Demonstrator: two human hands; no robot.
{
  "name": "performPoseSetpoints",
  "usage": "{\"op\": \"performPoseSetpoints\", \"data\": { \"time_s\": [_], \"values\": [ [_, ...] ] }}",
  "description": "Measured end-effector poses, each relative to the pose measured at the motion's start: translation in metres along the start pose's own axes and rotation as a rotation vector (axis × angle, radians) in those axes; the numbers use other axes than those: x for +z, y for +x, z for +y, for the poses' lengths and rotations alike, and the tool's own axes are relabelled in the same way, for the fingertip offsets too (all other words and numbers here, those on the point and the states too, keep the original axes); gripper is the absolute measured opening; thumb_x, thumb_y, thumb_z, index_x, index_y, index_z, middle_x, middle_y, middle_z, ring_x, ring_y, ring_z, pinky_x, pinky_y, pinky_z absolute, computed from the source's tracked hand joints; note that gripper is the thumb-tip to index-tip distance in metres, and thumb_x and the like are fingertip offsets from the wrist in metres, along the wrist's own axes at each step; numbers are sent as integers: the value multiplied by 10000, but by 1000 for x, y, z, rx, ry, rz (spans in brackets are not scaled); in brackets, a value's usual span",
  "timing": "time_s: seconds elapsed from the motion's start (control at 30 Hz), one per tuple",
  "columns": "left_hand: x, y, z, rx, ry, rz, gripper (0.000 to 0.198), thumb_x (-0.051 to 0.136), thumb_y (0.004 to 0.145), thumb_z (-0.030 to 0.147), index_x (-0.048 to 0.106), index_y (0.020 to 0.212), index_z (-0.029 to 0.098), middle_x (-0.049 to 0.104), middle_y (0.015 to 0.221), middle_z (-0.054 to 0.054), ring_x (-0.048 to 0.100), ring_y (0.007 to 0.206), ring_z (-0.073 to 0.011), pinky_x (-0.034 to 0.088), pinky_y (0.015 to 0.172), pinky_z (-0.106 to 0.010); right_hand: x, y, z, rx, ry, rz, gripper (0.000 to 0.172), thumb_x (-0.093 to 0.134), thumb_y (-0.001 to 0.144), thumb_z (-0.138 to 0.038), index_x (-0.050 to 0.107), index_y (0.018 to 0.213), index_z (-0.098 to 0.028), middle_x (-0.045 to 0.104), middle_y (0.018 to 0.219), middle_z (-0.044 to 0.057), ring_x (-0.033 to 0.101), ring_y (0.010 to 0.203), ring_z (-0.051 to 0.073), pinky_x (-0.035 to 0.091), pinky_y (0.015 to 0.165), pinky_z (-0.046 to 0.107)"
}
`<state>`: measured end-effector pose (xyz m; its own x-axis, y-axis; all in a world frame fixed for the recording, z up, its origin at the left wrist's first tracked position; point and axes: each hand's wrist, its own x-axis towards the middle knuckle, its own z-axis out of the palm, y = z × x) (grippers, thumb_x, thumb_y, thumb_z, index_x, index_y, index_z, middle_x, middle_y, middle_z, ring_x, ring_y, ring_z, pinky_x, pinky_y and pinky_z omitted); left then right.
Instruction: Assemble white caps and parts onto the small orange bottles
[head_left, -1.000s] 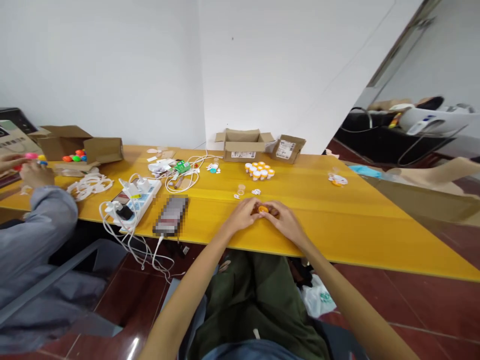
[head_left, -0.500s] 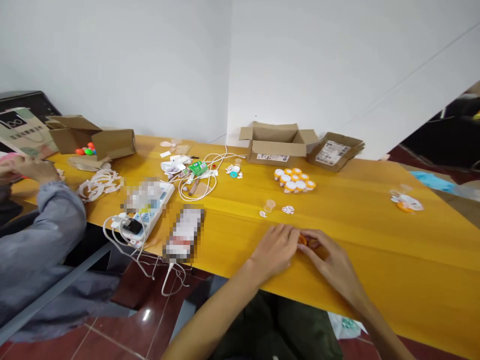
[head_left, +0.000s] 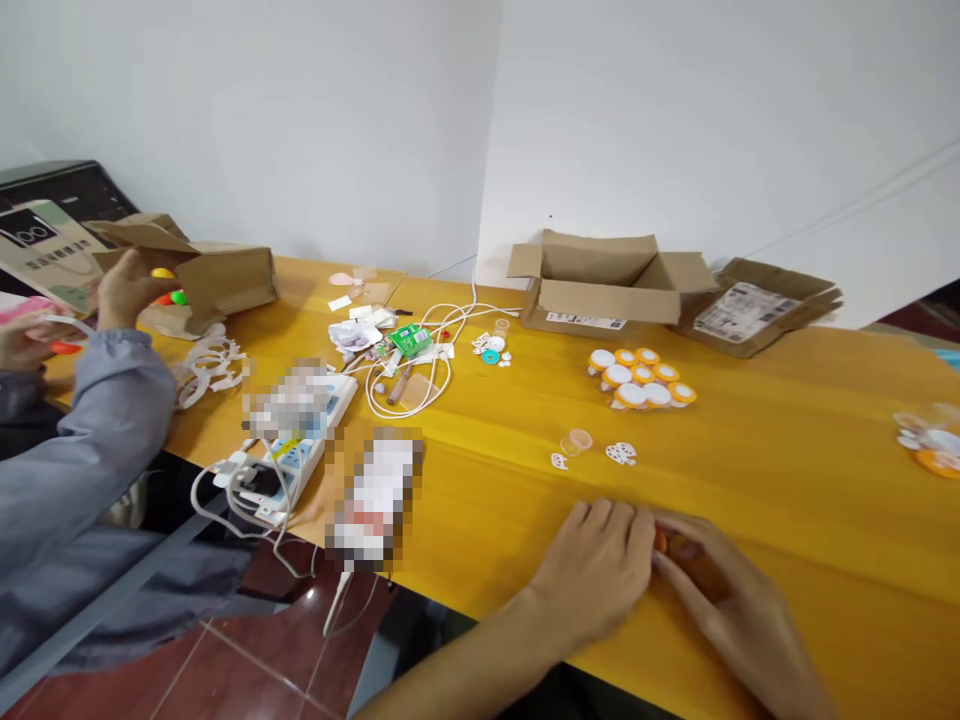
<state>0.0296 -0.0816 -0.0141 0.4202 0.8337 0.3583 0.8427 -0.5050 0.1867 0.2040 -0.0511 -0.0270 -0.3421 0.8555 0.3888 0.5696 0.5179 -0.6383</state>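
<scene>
Near the front edge of the table, my left hand (head_left: 600, 570) and my right hand (head_left: 727, 590) meet around a small orange round part (head_left: 661, 541). Both hands are closed on it, and fingers cover most of it, so its exact kind is hidden. Just beyond them lie a clear plastic cup (head_left: 577, 442), a white perforated disc (head_left: 621, 454) and a smaller white piece (head_left: 559, 461). Farther back stands a cluster of orange-rimmed round pieces with white tops (head_left: 643, 375). More white and orange parts (head_left: 937, 455) lie at the right.
An open cardboard box (head_left: 611, 300) and a crumpled one (head_left: 750, 310) stand by the wall. A power strip (head_left: 319, 425), a blurred phone (head_left: 379, 495) and looped white cables (head_left: 442, 405) occupy the left. A co-worker's hand (head_left: 131, 290) is beside another cardboard box (head_left: 232, 285).
The view has shifted, so the table things appear farther right and my hands lower. My hands stay together on the orange part. The co-worker's hand has risen towards the left cardboard box.
</scene>
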Motion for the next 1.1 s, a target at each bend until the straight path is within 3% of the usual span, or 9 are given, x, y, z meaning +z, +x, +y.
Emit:
{"op": "performPoseSetpoints", "data": {
  "time_s": [0.17,0.57,0.93,1.1],
  "values": [
    [0,-1,1,-12,-10,-19,411,425,934,143,473,1334,66,594,1098,-137,547,948,-227,464,794,-332,0,-1,-1,31,29,-7,293,575,885,-494,655,1101,-313,731,1000,73,714,845,285,620,723,404],
    [0,-2,1,-22,-51,-41,438,451,910,141,448,1341,56,591,1101,-135,538,946,-226,467,811,-332,0,-3,-1,42,13,-15,296,568,892,-496,661,1105,-313,737,1020,76,721,873,293,629,761,422],
    [-3,-3,-2,-93,-251,-70,583,490,812,70,352,1378,71,598,1175,-145,557,1025,-265,495,892,-410,6,0,-4,33,33,-1,256,543,931,-455,663,1075,-281,723,1002,72,699,877,245,598,781,356],
    [0,-1,-7,-131,-332,-56,496,462,873,81,371,1358,139,612,1184,-137,568,1083,-279,488,941,-450,6,3,-13,40,63,-2,236,537,945,-436,654,1081,-284,722,1023,69,698,907,242,591,789,357]
  ]
}}
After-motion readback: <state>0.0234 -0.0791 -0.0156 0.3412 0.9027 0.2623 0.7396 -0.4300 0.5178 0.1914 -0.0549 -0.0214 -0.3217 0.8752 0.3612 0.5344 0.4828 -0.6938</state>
